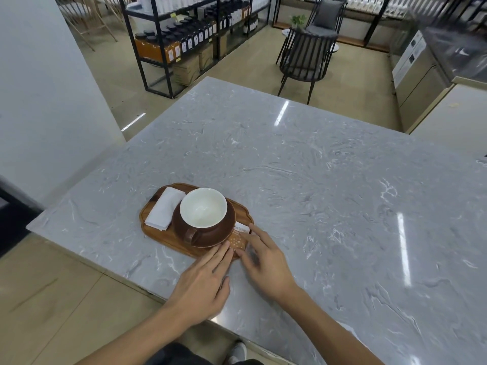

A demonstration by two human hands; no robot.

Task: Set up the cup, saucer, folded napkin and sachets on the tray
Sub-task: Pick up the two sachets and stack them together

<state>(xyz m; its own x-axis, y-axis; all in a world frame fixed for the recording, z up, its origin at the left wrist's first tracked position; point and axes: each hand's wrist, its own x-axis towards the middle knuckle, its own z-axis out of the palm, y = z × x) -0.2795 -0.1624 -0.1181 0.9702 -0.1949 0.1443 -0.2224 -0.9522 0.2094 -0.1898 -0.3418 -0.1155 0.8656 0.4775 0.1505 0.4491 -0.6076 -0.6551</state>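
Note:
A wooden tray [155,233] lies near the front left corner of the marble table. On it stands a brown saucer [224,234] with a brown cup [203,209], white inside, its handle towards me. A folded white napkin [163,208] lies on the tray's left side. Sachets [238,237], orange and white, lie at the tray's right end beside the saucer. My left hand [203,280] has its fingertips at the sachets' near edge. My right hand [266,262] touches them from the right, fingers spread. Neither hand lifts anything.
The grey marble table [316,180] stretches far to the right and back. Its front edge runs just under my wrists. A white wall [39,101] stands to the left; a dark chair [305,56] and shelves [184,40] are beyond the table.

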